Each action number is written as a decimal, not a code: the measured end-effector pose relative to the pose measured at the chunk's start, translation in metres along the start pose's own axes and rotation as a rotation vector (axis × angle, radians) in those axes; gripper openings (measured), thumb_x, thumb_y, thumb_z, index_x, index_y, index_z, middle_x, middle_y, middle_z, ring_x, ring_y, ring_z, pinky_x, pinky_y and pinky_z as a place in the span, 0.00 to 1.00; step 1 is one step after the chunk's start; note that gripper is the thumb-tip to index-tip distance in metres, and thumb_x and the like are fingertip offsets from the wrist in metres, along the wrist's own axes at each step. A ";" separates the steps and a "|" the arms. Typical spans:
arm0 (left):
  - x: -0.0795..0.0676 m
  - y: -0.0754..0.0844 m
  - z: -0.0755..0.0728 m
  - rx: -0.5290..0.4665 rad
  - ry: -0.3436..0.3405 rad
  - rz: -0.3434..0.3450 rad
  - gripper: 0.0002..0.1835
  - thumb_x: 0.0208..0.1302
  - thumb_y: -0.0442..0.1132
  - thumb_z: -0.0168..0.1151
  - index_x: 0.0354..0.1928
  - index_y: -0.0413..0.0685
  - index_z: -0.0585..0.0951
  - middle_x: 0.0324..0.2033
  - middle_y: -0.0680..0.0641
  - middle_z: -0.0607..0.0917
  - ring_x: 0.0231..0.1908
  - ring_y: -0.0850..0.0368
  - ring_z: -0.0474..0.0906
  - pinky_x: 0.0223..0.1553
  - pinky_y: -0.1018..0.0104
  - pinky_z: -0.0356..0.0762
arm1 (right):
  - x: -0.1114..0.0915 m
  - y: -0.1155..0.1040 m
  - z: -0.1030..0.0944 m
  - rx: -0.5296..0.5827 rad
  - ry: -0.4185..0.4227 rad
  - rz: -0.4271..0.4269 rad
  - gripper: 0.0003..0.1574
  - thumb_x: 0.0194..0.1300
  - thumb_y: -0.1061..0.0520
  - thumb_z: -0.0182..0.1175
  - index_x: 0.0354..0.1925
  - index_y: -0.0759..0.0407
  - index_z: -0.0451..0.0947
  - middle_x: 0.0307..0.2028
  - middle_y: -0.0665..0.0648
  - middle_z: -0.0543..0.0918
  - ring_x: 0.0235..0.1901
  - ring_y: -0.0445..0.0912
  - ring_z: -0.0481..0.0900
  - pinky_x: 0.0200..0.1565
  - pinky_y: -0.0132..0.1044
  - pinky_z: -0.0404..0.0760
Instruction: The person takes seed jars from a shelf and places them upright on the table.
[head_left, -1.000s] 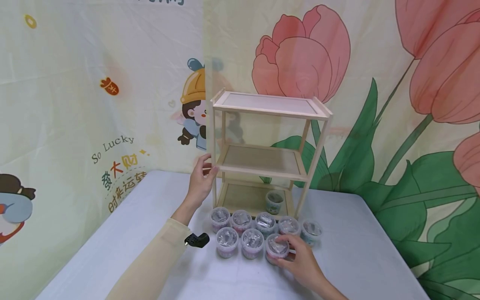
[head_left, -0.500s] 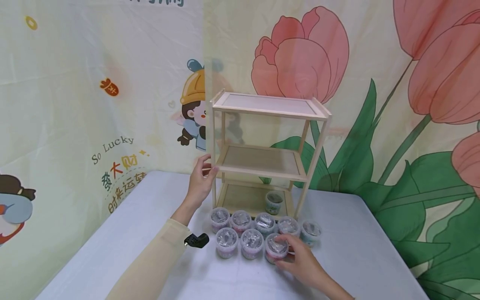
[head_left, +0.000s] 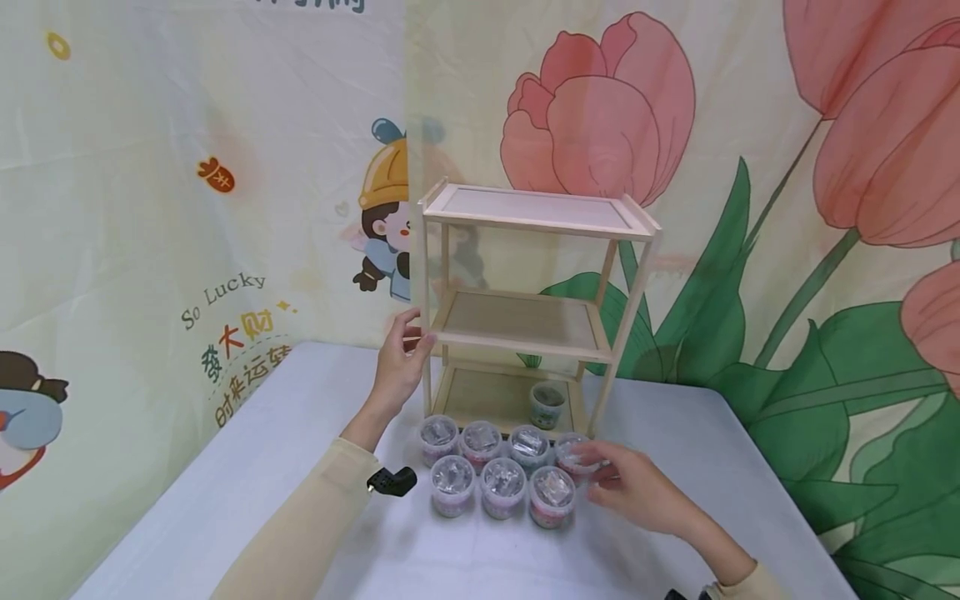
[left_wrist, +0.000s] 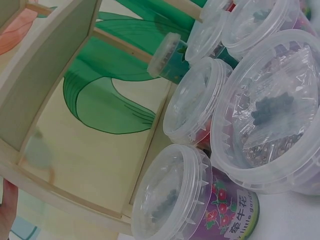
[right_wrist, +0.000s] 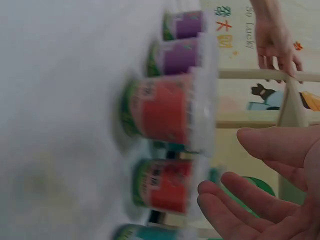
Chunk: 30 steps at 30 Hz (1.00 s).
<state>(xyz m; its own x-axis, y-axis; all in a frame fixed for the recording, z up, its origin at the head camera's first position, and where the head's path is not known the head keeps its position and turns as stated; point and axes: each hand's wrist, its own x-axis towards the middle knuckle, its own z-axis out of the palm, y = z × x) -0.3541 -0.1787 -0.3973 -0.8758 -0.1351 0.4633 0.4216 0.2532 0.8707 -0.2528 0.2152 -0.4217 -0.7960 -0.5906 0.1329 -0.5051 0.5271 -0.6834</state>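
Note:
My left hand (head_left: 397, 367) grips the left front post of a three-tier wooden shelf (head_left: 525, 343), thumb in front and fingers at the post. Fingers apart, my right hand (head_left: 641, 492) hovers at the right end of two rows of clear-lidded plastic tubs, by a red-labelled tub (right_wrist: 167, 186). In the right wrist view no tub lies within its fingers. A pink-labelled tub (head_left: 552, 497) stands at the front row's right end. The right hand hides a teal tub (right_wrist: 150, 232) in the head view. A purple-labelled tub (left_wrist: 195, 200) shows close in the left wrist view.
On the lowest shelf stands one small tub (head_left: 547, 405), near its right side. The other tubs sit directly before the shelf's front edge on a white-covered table (head_left: 315, 392). Behind hangs a printed cloth (head_left: 750, 208) with tulips.
My right hand has left the pink-labelled tub and moved right and slightly away from me, to the end of the back row. That tub stays standing. The left hand holds its place.

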 end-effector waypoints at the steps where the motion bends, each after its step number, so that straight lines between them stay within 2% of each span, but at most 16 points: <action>1: 0.000 0.000 0.000 0.000 0.002 0.001 0.28 0.79 0.42 0.62 0.76 0.54 0.68 0.58 0.34 0.78 0.59 0.35 0.77 0.60 0.43 0.77 | 0.003 -0.002 -0.005 -0.017 0.013 -0.001 0.30 0.69 0.65 0.70 0.67 0.66 0.76 0.57 0.68 0.84 0.51 0.64 0.86 0.51 0.49 0.88; 5: -0.001 0.000 -0.002 0.000 0.002 -0.005 0.28 0.79 0.42 0.63 0.76 0.55 0.68 0.58 0.35 0.78 0.59 0.35 0.76 0.60 0.43 0.77 | 0.016 -0.007 -0.020 -0.052 0.046 -0.021 0.27 0.70 0.65 0.69 0.65 0.66 0.77 0.59 0.69 0.83 0.54 0.66 0.85 0.55 0.55 0.85; 12: -0.001 -0.001 -0.002 0.005 0.002 -0.005 0.29 0.79 0.42 0.62 0.77 0.54 0.67 0.59 0.35 0.77 0.60 0.36 0.76 0.61 0.43 0.76 | 0.046 -0.010 -0.030 -0.140 0.084 -0.064 0.30 0.70 0.64 0.69 0.68 0.63 0.76 0.64 0.65 0.81 0.60 0.63 0.82 0.60 0.56 0.83; 17: 0.000 0.002 -0.001 -0.001 0.000 -0.003 0.29 0.79 0.42 0.62 0.77 0.53 0.67 0.59 0.34 0.78 0.60 0.36 0.76 0.61 0.43 0.76 | 0.072 -0.011 -0.034 -0.158 0.070 -0.114 0.32 0.69 0.63 0.70 0.68 0.65 0.74 0.66 0.70 0.78 0.65 0.69 0.77 0.63 0.65 0.78; 23: 0.000 0.002 -0.002 0.009 0.002 -0.009 0.29 0.79 0.42 0.62 0.77 0.54 0.67 0.59 0.35 0.78 0.59 0.36 0.76 0.61 0.43 0.76 | 0.101 -0.004 -0.035 -0.224 0.055 -0.076 0.34 0.69 0.61 0.70 0.70 0.66 0.73 0.67 0.68 0.78 0.67 0.68 0.75 0.67 0.65 0.74; 30: -0.001 0.001 -0.002 0.011 -0.001 -0.009 0.29 0.79 0.42 0.62 0.77 0.54 0.68 0.59 0.35 0.78 0.60 0.36 0.77 0.61 0.42 0.77 | 0.122 0.012 -0.031 -0.224 0.027 -0.010 0.35 0.69 0.60 0.70 0.71 0.62 0.73 0.67 0.69 0.78 0.68 0.69 0.72 0.66 0.66 0.72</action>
<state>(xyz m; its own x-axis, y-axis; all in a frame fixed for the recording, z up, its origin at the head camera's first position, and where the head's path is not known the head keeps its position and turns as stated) -0.3523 -0.1799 -0.3961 -0.8800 -0.1367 0.4549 0.4108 0.2621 0.8733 -0.3659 0.1684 -0.3911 -0.7977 -0.5814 0.1600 -0.5720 0.6455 -0.5062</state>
